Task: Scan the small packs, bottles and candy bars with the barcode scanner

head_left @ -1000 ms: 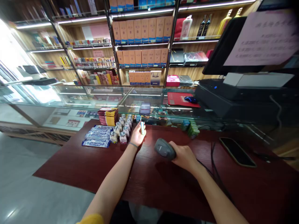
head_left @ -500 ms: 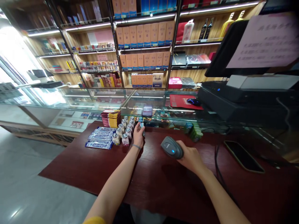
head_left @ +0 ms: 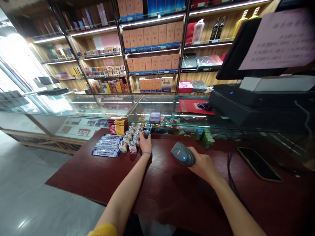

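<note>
My right hand (head_left: 203, 165) is wrapped round a grey handheld barcode scanner (head_left: 183, 154), held just above the dark red counter (head_left: 172, 193); a small blue light shows on its top. My left hand (head_left: 145, 142) reaches forward to the counter's far edge, its fingers closed on a small blue-and-white pack (head_left: 147, 133) among other small packs. Rows of little clear jars with silver lids (head_left: 131, 137) stand just left of that hand.
Blue wrapped bars (head_left: 105, 147) and a stack of red-and-yellow packs (head_left: 118, 124) lie left of the jars. A black phone (head_left: 259, 164) and cables lie on the right. A glass display case (head_left: 98, 106), a register with monitor (head_left: 248, 98) and stocked shelves stand behind.
My left hand has carried the small pack from in front of the scanner forward to the far edge of the counter. The scanner has lifted and turned slightly.
</note>
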Demonstrator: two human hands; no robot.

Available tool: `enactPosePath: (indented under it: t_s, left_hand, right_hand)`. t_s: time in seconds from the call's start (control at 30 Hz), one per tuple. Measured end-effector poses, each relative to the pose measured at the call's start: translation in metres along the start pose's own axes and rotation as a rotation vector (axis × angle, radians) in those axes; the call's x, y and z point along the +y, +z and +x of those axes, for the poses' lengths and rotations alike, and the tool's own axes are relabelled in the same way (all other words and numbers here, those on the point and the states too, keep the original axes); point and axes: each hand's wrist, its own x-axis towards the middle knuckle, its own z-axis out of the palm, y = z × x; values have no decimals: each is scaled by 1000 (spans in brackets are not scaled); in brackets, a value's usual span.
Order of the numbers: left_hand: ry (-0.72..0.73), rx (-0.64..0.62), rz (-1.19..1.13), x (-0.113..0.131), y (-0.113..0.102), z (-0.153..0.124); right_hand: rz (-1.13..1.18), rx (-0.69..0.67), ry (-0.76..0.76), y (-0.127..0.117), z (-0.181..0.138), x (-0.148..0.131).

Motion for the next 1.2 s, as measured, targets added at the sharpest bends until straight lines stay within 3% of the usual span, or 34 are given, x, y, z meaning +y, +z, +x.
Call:
enactPosePath:
  t_s: [0.17, 0.37, 0.77, 1.03, 1.2]
  left_hand:
    - [-30, 29, 122, -3, 5, 6]
    - [18, 73, 116, -7, 11, 13]
    - [-38, 70, 116, -10, 14, 16]
    - [15, -32, 92, -2, 10, 7]
    - [135, -153, 190, 1, 6, -5]
  right_hand:
    - [-17, 35, 4, -2, 0, 3]
    - [-11, 55, 24, -4, 0, 6]
    - [9, 54, 48, -5, 0, 9]
    - [39, 90, 104, -2, -1, 16]
    - [139, 187, 230, -1, -2, 24]
